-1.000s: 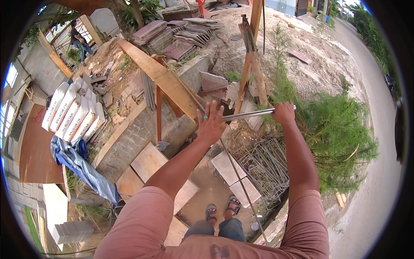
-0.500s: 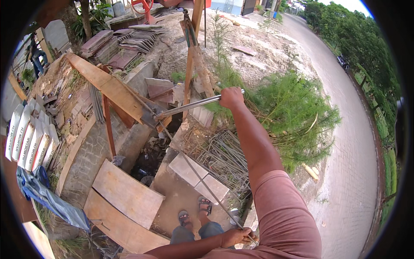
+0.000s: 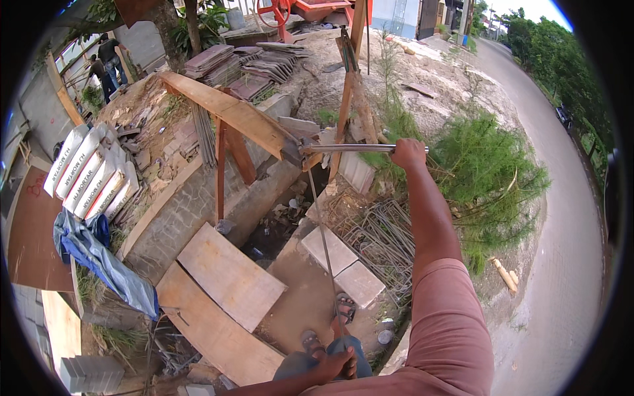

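Outdoors on a building site: stacked white mortar sacks far left, wooden boards on the ground. Left hand low at bottom centre, grip clenched on a thin steel rod. Right hand outstretched, grip clenched around a metal pipe handle at the plank bench end.

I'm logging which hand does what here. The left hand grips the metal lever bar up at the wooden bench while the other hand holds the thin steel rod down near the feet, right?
Not quite: the head view shows the right hand gripping the metal lever bar at the wooden bench. The left hand holds the thin steel rod down near the feet.
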### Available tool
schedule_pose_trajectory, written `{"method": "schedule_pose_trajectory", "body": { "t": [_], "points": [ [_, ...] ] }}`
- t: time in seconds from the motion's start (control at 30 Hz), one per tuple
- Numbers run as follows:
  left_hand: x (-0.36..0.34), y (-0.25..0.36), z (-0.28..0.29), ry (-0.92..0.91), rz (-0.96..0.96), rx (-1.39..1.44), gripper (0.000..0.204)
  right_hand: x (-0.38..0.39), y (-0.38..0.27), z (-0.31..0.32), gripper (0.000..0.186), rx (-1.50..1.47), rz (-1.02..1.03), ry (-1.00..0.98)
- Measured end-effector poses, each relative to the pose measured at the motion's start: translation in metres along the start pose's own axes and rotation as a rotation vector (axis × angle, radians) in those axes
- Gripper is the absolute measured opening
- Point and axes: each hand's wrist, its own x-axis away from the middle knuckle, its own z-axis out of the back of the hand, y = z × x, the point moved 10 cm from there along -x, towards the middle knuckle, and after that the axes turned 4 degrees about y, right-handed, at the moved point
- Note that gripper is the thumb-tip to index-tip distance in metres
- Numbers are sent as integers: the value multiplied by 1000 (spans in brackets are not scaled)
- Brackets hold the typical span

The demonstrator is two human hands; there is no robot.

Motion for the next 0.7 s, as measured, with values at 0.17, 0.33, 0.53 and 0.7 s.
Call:
{"method": "schedule_pose_trajectory", "body": {
  "t": [0.17, 0.33, 0.53, 0.7],
  "points": [
    [136, 51, 62, 511, -72, -355, 51, 47, -20, 3, 29, -73, -51, -42],
    [284, 151, 178, 1185, -136, -1130, 65, 146, -58, 21, 42, -311, -144, -58],
    [328, 190, 218, 1386, -203, -1436, 58, 165, -80, 13, 41, -408, -131, -132],
    [333, 188, 195, 1491, -218, -1260, 53, 156, -54, -2, 37, -431, -40, -274]
  ]
}}
